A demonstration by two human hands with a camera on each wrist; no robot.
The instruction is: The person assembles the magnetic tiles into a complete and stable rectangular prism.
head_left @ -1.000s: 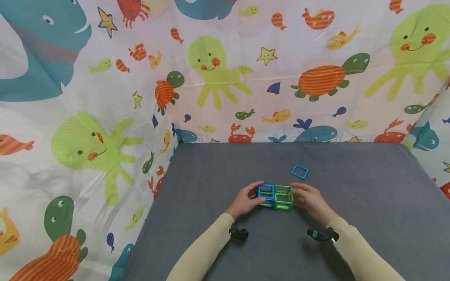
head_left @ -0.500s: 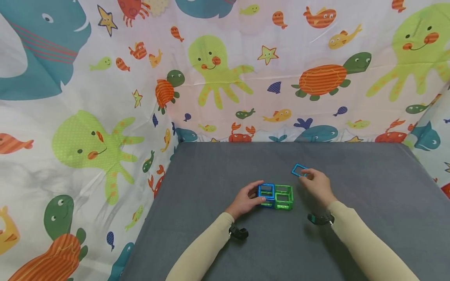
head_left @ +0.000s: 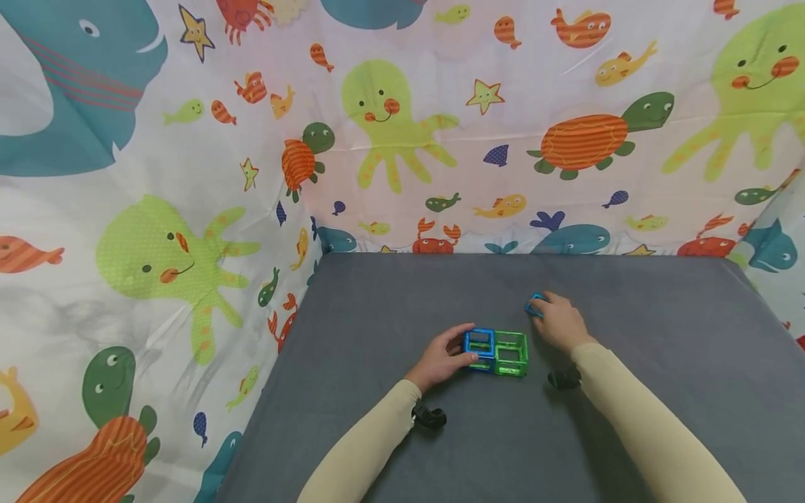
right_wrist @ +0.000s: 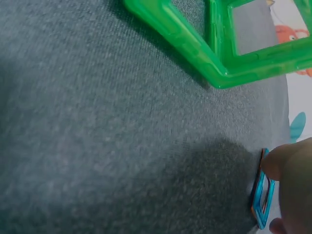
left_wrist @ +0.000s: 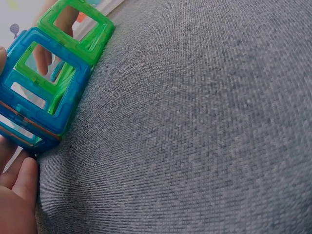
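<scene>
A structure of see-through magnetic tiles stands on the grey cloth, with a blue cube [head_left: 480, 332] on the left joined to a green cube [head_left: 511, 372] on the right. My left hand [head_left: 443, 360] grips the blue cube from its left side, thumb near its front and fingers behind. In the left wrist view, fingertips [left_wrist: 27, 178] lie at the foot of the blue cube. Farther back and right, my right hand [head_left: 562, 323] pinches a single light-blue square magnetic tile [right_wrist: 262, 218]. Its fingers cover part of that tile in the head view.
Grey cloth [head_left: 390, 300] covers the table. A white curtain printed with sea animals [head_left: 402, 140] hangs along the back and left side. Both wrists wear dark camera bands, and the right forearm [head_left: 635, 391] reaches past the green cube's right side.
My right hand has left the green cube's side, moved back to the light-blue tile and taken hold of it. The left hand has kept its grip on the blue cube.
</scene>
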